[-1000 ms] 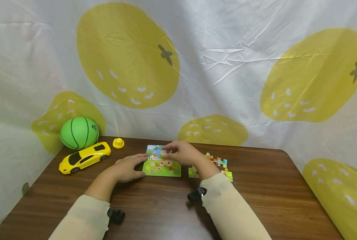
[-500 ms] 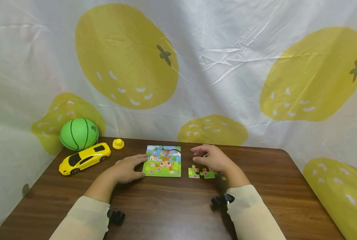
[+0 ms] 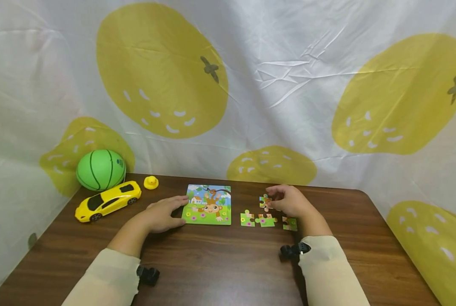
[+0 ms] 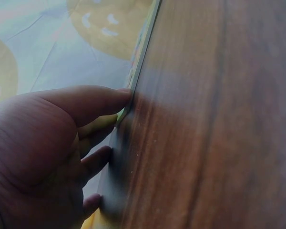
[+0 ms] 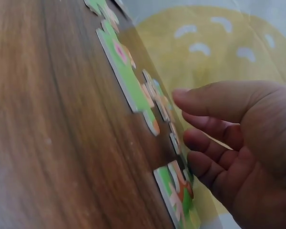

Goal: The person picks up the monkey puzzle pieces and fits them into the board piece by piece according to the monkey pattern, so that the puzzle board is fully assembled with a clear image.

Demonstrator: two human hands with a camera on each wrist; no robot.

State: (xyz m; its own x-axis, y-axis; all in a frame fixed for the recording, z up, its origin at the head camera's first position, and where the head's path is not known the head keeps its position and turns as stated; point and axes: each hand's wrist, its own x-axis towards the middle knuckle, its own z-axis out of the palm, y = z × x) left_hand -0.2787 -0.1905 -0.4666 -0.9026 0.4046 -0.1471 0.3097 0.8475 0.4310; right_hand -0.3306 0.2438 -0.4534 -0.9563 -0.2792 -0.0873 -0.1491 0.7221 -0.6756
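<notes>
A square picture board (image 3: 201, 216) with a monkey hanging from a branch lies mid-table. My left hand (image 3: 161, 216) rests along its left side, fingers extended; in the left wrist view the thumb touches the board's edge. To the board's right lie several jigsaw pieces, among them a flowered green one (image 3: 247, 220), a middle one (image 3: 266, 221) and a corner one (image 3: 290, 224). My right hand (image 3: 294, 206) hovers at the back pieces, beside one with a blue edge (image 3: 264, 202). In the right wrist view its thumb and fingers are apart, and no piece shows between them. The hand hides some pieces.
At the table's back left stand a green ball (image 3: 101, 170), a yellow toy car (image 3: 108, 201) and a small yellow duck (image 3: 151, 182). A white curtain (image 3: 274, 93) with yellow fruit prints hangs behind the brown wooden table (image 3: 212, 263).
My right hand has left the picture board and moved right to the loose jigsaw pieces, uncovering the whole monkey picture. The left hand has stayed at the board's left side.
</notes>
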